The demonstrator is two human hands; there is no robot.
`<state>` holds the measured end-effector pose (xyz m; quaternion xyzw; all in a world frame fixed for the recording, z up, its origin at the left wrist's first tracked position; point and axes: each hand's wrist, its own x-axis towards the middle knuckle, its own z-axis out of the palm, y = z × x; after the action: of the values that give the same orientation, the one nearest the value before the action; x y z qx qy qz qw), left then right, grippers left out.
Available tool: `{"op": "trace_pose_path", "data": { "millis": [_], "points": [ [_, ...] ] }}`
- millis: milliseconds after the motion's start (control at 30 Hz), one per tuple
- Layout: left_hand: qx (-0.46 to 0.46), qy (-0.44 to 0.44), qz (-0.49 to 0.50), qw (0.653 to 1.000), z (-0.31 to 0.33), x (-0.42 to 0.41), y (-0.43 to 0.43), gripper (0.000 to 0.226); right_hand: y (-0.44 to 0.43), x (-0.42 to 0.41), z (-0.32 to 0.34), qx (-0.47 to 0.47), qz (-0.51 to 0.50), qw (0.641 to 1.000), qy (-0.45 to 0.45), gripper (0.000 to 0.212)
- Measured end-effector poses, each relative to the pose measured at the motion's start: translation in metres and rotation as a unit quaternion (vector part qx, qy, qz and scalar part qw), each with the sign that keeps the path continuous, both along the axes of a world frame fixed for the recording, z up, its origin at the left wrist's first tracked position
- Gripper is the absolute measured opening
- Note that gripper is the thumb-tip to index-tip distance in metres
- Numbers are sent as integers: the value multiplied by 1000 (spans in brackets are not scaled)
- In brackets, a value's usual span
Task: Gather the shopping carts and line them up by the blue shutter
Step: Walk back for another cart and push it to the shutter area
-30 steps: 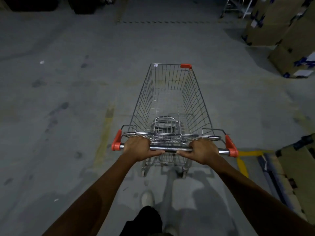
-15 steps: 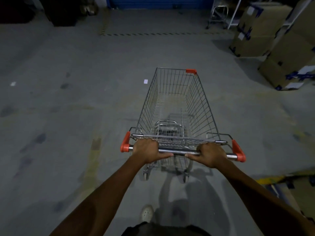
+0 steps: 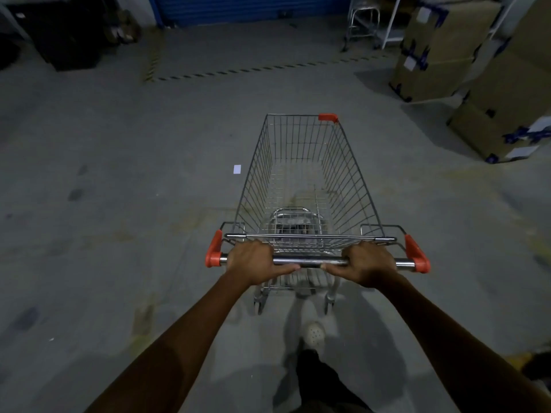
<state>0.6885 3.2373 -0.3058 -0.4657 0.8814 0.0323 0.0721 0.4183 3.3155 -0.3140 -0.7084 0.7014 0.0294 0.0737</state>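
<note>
The left hand [image 3: 253,260] and right hand [image 3: 368,263] clench the bar [image 3: 310,260] of the empty wire cart [image 3: 353,180], which stands mid-floor, well short of the blue shutter [image 3: 250,7]; it looks light, stiff and free-rolling, best steered from that bar.

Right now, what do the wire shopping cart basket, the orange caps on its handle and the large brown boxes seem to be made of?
Wire shopping cart basket: probably steel, bright plated; thin silvery rods shine. Orange caps on the handle: likely moulded plastic, matt, evenly coloured. Large brown boxes: cardboard, dull brown, with blue tape and white labels.
</note>
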Motion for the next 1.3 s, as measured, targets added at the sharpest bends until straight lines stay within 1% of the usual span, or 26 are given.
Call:
{"op": "trace_pose_path", "data": {
  "millis": [67, 133, 267, 367, 500, 567, 667, 700, 767, 800, 900, 1067, 1133, 1233, 1300],
  "points": [
    [-4, 4, 8, 1000, 2, -20, -46, 94, -47, -20, 0, 12, 1, 1000, -3, 89],
    [-4, 6, 9, 1000, 6, -39, -91, 90, -93, -38, -1, 30, 2, 999, -28, 90],
    [-10, 20, 7, 1000, 8, -69, -177, 103, -180, -68, -5, 23, -15, 999, -23, 96],
    [-5, 12, 11, 1000, 7, -92, -236, 102, -237, -90, -3, 23, -7, 1000, -10, 95],
    [-13, 4, 10, 1000, 8, -124, -318, 92, -317, -125, -7, -11, 32, 999, 24, 94],
    [-27, 7, 10, 1000, 8, -139, -361, 85, -360, -141, -10, -26, 33, 999, 23, 100],
    [-29, 17, 4, 999, 4, -162, -434, 81, -429, -161, -9, -38, 21, 999, 20, 102],
    [-28, 23, 3, 999, 2, -168, -462, 83, -454, -167, -7, -40, 18, 999, 21, 102],
    [-22, 31, 1, 999, 0, -179, -515, 96, -502, -177, -6, -39, 14, 999, 30, 102],
    [-17, 32, -1, 999, 0, -186, -542, 97, -526, -182, -4, -34, 10, 999, 33, 100],
    [5, 40, -24, 999, 5, -205, -615, 90, -593, -196, 4, -16, -16, 1000, 14, 95],
    [8, 7, -48, 999, 12, -235, -720, 90, -691, -222, 6, 2, -50, 999, 22, 92],
    [3, -6, -52, 999, 15, -250, -758, 89, -728, -236, 3, 13, -52, 998, 23, 94],
    [-3, -7, -62, 998, 15, -272, -811, 84, -781, -258, 1, 3, -52, 998, 27, 98],
    [-3, -4, -59, 998, 11, -294, -854, 85, -823, -281, -3, -4, -52, 998, 28, 99]
  ]
}}
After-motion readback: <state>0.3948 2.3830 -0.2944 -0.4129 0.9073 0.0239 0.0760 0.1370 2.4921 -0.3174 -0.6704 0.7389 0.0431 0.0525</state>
